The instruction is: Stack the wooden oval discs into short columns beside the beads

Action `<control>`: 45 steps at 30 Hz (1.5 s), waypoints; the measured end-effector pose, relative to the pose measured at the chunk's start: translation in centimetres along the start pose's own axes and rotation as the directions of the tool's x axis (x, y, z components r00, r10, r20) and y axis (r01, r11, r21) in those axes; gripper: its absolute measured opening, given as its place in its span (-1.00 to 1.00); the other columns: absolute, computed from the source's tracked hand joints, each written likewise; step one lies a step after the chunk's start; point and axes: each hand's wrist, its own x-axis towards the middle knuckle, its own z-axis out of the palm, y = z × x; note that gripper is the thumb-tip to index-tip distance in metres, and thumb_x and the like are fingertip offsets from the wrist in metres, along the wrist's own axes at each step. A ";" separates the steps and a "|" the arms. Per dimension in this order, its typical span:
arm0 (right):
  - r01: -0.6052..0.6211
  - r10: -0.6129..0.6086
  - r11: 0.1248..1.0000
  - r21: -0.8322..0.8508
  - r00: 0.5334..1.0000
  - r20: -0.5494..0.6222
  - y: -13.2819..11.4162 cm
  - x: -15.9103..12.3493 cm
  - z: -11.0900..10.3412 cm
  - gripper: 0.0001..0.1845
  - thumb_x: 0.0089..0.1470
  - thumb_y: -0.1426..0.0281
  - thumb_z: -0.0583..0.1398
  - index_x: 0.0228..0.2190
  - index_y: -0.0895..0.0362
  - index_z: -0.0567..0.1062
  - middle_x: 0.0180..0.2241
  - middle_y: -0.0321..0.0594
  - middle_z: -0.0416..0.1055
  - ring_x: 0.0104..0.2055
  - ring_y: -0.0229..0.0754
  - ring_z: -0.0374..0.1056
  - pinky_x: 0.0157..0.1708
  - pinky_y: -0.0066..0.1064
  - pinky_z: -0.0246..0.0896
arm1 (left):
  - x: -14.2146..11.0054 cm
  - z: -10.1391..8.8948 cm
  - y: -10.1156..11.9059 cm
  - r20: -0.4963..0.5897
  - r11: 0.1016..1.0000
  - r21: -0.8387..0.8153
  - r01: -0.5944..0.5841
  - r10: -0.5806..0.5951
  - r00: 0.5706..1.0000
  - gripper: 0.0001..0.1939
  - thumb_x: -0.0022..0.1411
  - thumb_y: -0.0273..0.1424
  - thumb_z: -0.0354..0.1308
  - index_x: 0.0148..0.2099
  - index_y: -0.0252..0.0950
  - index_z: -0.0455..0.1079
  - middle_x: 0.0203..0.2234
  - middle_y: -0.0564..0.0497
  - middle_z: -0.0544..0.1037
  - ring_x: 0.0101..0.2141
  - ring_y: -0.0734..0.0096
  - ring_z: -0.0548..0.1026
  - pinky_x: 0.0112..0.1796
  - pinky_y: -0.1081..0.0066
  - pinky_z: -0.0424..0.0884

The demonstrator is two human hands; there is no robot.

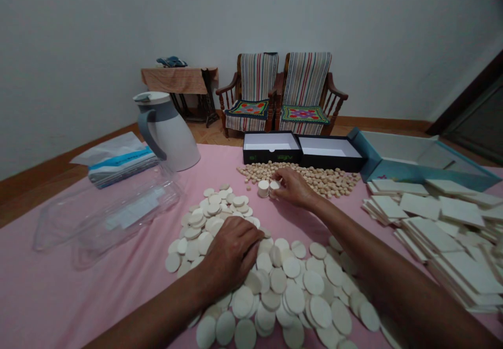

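Note:
My left hand [231,252] lies palm down on a wide heap of white round discs [291,291] spread over the pink tablecloth [78,291], fingers curled onto the discs. My right hand [293,186] reaches farther out and pinches a short stack of white discs [274,187] standing upright. A second short stack [263,187] stands just left of it. Behind them lies a pile of small tan round pieces [314,177].
Stacks of white square tiles [444,223] fill the right side. Two open black boxes [301,150] and a blue box lid [416,160] sit at the far edge. A white jug [167,131], folded cloths [118,163] and a clear plastic container [110,213] are on the left. Two chairs stand behind.

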 end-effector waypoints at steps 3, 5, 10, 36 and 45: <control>-0.008 0.009 0.999 0.052 1.000 -0.025 0.0 -0.2 -0.4 -0.70 -0.16 0.47 0.24 -0.27 0.18 0.43 -0.31 -0.20 0.38 -0.35 -0.24 0.25 -0.34 -0.43 0.11 | 0.0 0.1 -0.1 -0.011 1.000 0.004 -0.006 0.006 1.000 -0.80 0.26 -0.52 0.00 -0.13 -0.28 0.42 -0.34 -0.07 0.51 -0.28 0.29 0.39 -0.20 0.22 0.29; -0.020 0.023 0.997 0.075 0.999 -0.040 0.0 -0.8 -1.0 -0.77 -0.08 0.47 0.20 -0.28 0.18 0.44 -0.33 -0.20 0.41 -0.38 -0.25 0.27 -0.35 -0.43 0.13 | 0.0 0.0 0.0 -0.013 1.000 0.006 -0.006 0.006 1.000 -0.79 0.26 -0.53 0.00 -0.13 -0.28 0.42 -0.34 -0.07 0.51 -0.28 0.29 0.40 -0.20 0.22 0.29; -0.092 0.089 0.995 0.047 0.994 0.063 0.1 -3.4 -3.0 -0.87 -0.04 0.50 0.14 -0.39 0.16 0.48 -0.48 -0.27 0.43 -0.46 -0.27 0.28 -0.42 -0.45 0.11 | 0.0 -0.1 0.1 -0.008 1.000 0.001 -0.005 0.005 1.000 -0.80 0.24 -0.54 0.02 -0.14 -0.28 0.42 -0.35 -0.06 0.51 -0.27 0.30 0.40 -0.20 0.23 0.29; -0.054 0.084 0.994 -0.096 0.935 0.344 -2.0 -9.4 -4.1 -0.63 -0.10 0.58 0.15 -0.17 0.17 0.39 -0.21 -0.10 0.33 -0.19 -0.14 0.27 -0.21 -0.37 0.14 | 0.1 0.0 0.0 0.002 1.000 0.029 -0.005 0.005 1.000 -0.82 0.25 -0.53 0.02 -0.14 -0.29 0.41 -0.33 -0.05 0.51 -0.27 0.29 0.39 -0.20 0.24 0.27; -0.012 0.016 1.000 -0.020 0.976 0.215 -1.3 -7.8 -3.4 -0.78 -0.09 0.51 0.15 -0.29 0.18 0.41 -0.31 -0.16 0.32 -0.30 -0.18 0.24 -0.30 -0.38 0.13 | 0.0 0.0 0.1 -0.006 1.000 -0.001 -0.005 0.005 1.000 -0.81 0.25 -0.55 0.03 -0.14 -0.30 0.41 -0.33 -0.04 0.51 -0.28 0.30 0.37 -0.20 0.24 0.26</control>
